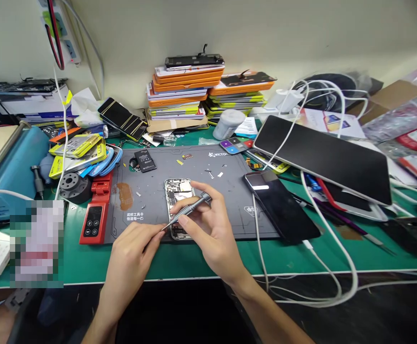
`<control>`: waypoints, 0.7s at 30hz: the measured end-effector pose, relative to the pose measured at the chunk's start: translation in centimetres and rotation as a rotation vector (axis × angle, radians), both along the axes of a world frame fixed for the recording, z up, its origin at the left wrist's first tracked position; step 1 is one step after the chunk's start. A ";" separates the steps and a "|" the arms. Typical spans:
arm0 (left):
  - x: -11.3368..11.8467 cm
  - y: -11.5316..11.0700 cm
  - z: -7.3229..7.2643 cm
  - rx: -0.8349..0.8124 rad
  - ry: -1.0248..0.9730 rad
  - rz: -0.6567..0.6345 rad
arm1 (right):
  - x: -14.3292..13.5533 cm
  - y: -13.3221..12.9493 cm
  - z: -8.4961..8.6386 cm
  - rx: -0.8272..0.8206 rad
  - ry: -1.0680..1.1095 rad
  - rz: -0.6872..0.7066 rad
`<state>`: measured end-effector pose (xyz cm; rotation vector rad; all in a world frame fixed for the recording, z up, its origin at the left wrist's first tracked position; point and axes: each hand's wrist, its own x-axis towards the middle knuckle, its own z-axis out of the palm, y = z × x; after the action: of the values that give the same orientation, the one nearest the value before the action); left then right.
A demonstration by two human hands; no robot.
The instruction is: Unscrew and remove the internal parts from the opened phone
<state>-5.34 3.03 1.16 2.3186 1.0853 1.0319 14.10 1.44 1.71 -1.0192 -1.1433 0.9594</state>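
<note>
1. Here's the opened phone (174,197), lying flat on the grey mat (233,205) near its front edge, partly under the fingers; its innards are bare, no screen over them.
2. Across it slants the slim screwdriver (190,209), and the right hand (217,234) has it pinched between thumb and fingers, the handle end up by the index finger.
3. In from the other side comes the left hand (133,246), thumb and forefinger pressed together on the driver's thin tip, just beside the phone; whether a tiny screw sits there too is too small to tell.
4. So how far along? Partway, I'd judge: the phone is open, while metal plates and parts are seated inside and closing up is undone. How many screws are in or out, I can't tell.
5. Up the mat, a black battery (146,161) lies loose, and small loose bits (210,174) are scattered to the right of it; whether they belong to this phone isn't shown.
6. Further out, a red device with buttons (94,222) flanks the mat on the left, a dark phone (283,208) overlaps its right side, and stacked orange boxes (183,85) rise behind.
</note>
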 end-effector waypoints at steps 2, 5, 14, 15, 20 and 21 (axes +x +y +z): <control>0.0 0.0 0.0 -0.005 -0.003 0.002 | 0.0 -0.1 0.1 -0.012 0.025 0.011; -0.1 -0.1 -0.2 -0.021 0.000 0.004 | -0.1 -0.2 0.2 -0.035 0.045 0.020; -0.2 -0.2 -0.1 -0.014 0.022 0.000 | -0.2 -0.3 0.0 -0.095 0.061 0.046; -0.2 -0.2 -0.1 -0.016 0.028 -0.001 | -0.2 -0.3 0.0 -0.091 0.064 0.054; -0.5 -0.1 -0.3 -0.060 0.036 0.002 | 0.1 -0.6 0.2 0.051 0.012 -0.066; -0.5 -0.1 -0.3 -0.069 0.033 0.002 | 0.3 -0.6 0.1 0.115 -0.031 -0.145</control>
<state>-5.83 2.93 0.83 2.2877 1.1183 0.9455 14.37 0.81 1.85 -1.0124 -1.1210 0.7564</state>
